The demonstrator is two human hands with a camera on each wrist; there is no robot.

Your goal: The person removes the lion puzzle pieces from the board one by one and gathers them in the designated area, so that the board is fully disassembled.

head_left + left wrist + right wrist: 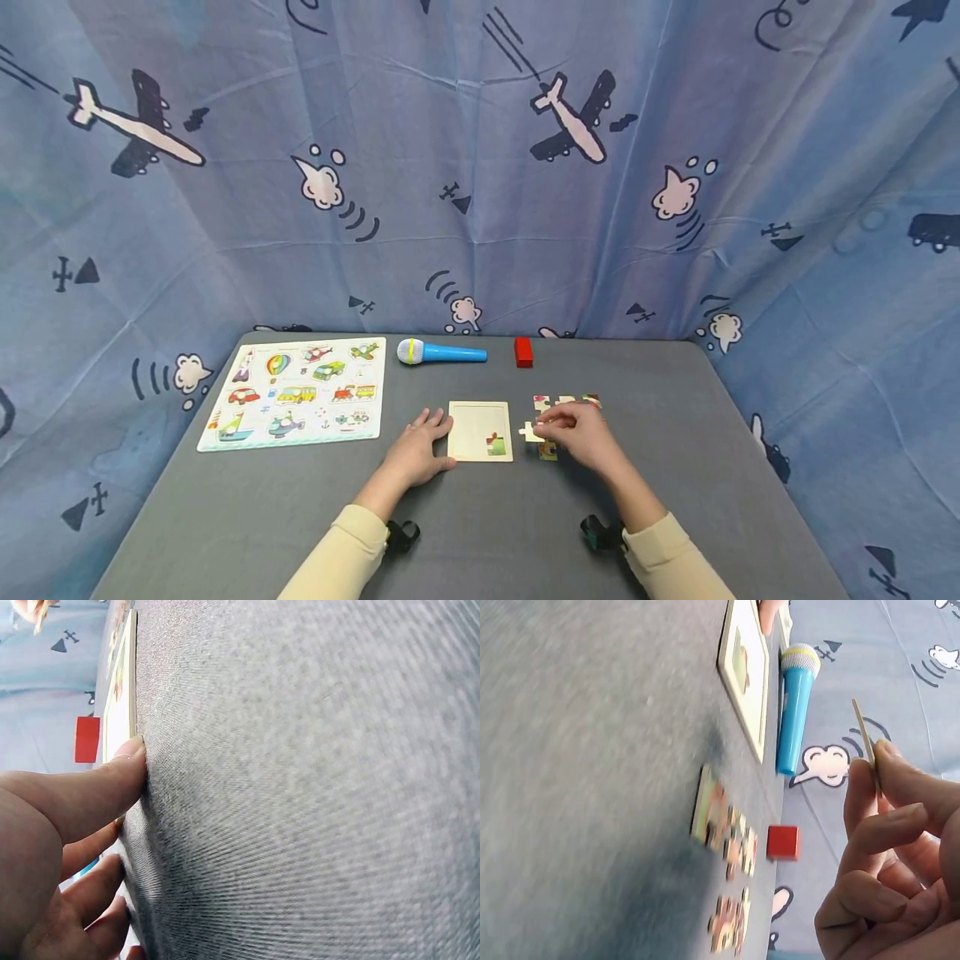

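Note:
In the head view a pale wooden puzzle frame [472, 421] lies flat at the middle, one picture piece [497, 445] in its lower right corner. My left hand [417, 450] rests at the frame's left side with fingers spread; the thumb [124, 769] touches its near edge. Thumb and fingertips of my right hand [581, 429] pinch a thin puzzle piece [865, 735], seen edge-on in the right wrist view and raised over the table. Several loose puzzle pieces [548, 451] lie beneath and around the right hand, which partly hides them.
Left of the frame lies a white board [296, 396] with printed vehicles. Behind stand a blue toy microphone [450, 353], lying on its side, and a red block [523, 352]. A patterned blue curtain [480, 208] borders the grey table [487, 533].

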